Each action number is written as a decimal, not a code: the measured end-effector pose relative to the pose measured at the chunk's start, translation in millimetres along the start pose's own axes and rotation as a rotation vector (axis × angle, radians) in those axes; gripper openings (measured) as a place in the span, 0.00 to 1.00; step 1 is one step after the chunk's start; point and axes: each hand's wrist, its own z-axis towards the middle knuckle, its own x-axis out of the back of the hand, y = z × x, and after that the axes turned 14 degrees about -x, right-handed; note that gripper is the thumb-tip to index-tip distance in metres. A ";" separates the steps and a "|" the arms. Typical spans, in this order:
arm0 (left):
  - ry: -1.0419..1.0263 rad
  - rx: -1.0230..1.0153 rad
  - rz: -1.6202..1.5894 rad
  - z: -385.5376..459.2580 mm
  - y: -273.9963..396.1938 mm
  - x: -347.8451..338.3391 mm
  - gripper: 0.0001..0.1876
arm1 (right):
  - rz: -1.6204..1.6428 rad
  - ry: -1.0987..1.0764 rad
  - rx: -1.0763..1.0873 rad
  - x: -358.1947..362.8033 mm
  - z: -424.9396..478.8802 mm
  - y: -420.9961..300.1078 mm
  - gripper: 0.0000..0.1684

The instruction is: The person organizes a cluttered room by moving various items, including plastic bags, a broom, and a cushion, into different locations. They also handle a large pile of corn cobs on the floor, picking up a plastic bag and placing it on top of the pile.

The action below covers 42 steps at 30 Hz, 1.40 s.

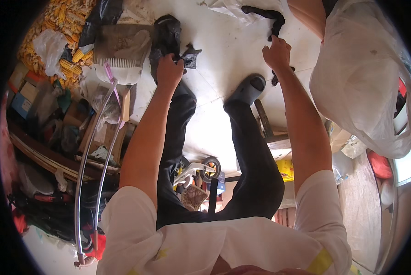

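Note:
My left hand (171, 68) grips a crumpled black plastic bag (167, 32) on the pale tiled floor. A torn black flap (191, 56) of plastic sticks out to the right of those fingers. Farther right, my right hand (277, 53) pinches the near end of a dark, twisted, bent strip (269, 14); its material is unclear. The strip's far end lies over a thin white plastic bag (233, 10). A small dark scrap (275, 79) lies partly behind my right wrist.
Left of the black bag stands a toothed dustpan (119, 74) with long metal handles (85, 161) nearby. Corn cobs (59, 13) are heaped beyond. A large white plastic bag (350, 75) bulges at right, beside another person's bare limb (307, 15). My grey slipper (247, 88) is on the floor.

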 end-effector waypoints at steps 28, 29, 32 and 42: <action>0.127 -0.556 0.075 49.2 74.2 75.2 0.18 | 1.038 -0.589 -0.533 26.7 -105.9 -8.1 0.06; 0.086 -0.436 -0.093 26.2 73.3 93.7 0.18 | 0.994 -0.587 -0.481 48.1 -120.2 -20.3 0.10; -0.042 -0.002 -0.473 -35.9 87.3 147.3 0.15 | 0.861 -0.562 -0.284 111.0 -164.4 -46.2 0.13; -0.152 0.067 -2.065 -156.3 133.0 260.1 0.17 | 0.772 -0.140 0.219 315.6 -274.2 -116.4 0.19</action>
